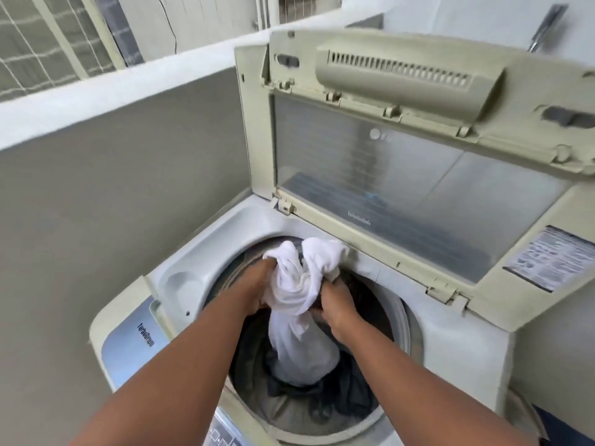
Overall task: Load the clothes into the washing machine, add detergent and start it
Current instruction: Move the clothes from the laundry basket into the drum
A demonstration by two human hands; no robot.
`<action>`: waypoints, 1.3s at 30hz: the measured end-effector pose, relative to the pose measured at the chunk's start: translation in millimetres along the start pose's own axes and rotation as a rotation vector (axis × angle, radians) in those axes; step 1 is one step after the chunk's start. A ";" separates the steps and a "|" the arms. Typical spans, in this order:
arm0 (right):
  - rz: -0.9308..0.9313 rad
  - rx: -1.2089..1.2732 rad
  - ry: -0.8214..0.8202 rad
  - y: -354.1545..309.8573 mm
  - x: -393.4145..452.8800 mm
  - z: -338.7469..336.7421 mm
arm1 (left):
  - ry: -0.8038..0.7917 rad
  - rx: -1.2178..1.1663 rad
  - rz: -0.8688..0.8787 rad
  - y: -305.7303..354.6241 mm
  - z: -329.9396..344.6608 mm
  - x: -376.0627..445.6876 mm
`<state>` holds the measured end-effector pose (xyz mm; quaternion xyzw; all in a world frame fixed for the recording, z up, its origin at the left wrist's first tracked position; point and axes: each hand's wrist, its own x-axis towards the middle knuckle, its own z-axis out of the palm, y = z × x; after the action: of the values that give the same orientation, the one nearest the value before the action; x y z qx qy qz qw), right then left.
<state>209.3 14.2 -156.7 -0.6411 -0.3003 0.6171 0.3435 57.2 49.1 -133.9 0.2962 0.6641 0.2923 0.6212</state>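
A top-loading washing machine [180, 278] stands in front of me with its lid [418, 175] raised upright. Both my hands are over the round drum opening [407, 320]. My left hand [257, 289] and my right hand [336, 304] each grip a bunched white garment [297, 284]. Its lower part hangs down into the drum. Dark clothes [351, 391] lie at the drum's bottom under the white cloth.
The control panel [135, 346] runs along the machine's left and near side, with buttons at the bottom edge. A grey wall [112, 204] stands close on the left, topped by a white ledge. An instruction label [547, 259] is stuck on the lid's right.
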 end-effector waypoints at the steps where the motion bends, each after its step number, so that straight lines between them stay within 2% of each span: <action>1: 0.016 -0.027 0.023 9.0 8.8 0.8 | 0.020 0.141 -0.029 -8.4 1.7 8.5; 3: 0.044 -0.157 0.054 25.2 21.6 3.8 | 0.006 0.503 -0.103 -24.4 1.8 20.4; 5: 0.098 -0.391 0.001 43.1 31.7 6.6 | -0.103 0.775 -0.215 -36.6 5.1 26.2; 9: 0.135 -0.872 -0.270 68.1 51.4 12.0 | -0.214 1.049 -0.410 -52.5 14.9 30.0; 11: 0.173 -1.164 -0.393 78.4 59.6 15.9 | -0.262 1.275 -0.424 -66.4 19.4 40.8; 13: 0.247 -1.356 -0.459 97.3 70.2 19.4 | -0.307 1.509 -0.430 -77.5 21.9 49.9; 16: 0.369 -1.524 -0.545 124.9 79.5 24.7 | -0.408 1.658 -0.546 -94.8 25.3 64.0; 19: 0.482 -1.649 -0.613 136.7 83.1 21.1 | -0.505 1.674 -0.618 -101.4 29.3 62.5; 21: 0.508 -1.705 -0.633 140.5 84.7 19.2 | -0.537 1.704 -0.575 -105.1 31.3 59.9; 25: 0.420 -1.749 -0.631 131.9 82.2 20.0 | -0.532 1.822 -0.396 -109.6 35.9 59.6; 33: 0.108 -1.524 -0.397 68.1 31.4 10.5 | -0.378 1.767 -0.112 -85.4 51.3 10.6; 39: -0.134 -1.525 -0.217 31.5 -55.6 -30.7 | -0.183 1.780 0.207 -65.5 48.6 -56.8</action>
<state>235.5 -51.4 -149.7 -0.6168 -0.7126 0.2768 -0.1876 106.8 -35.7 -149.2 0.7482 0.5626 -0.3003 0.1830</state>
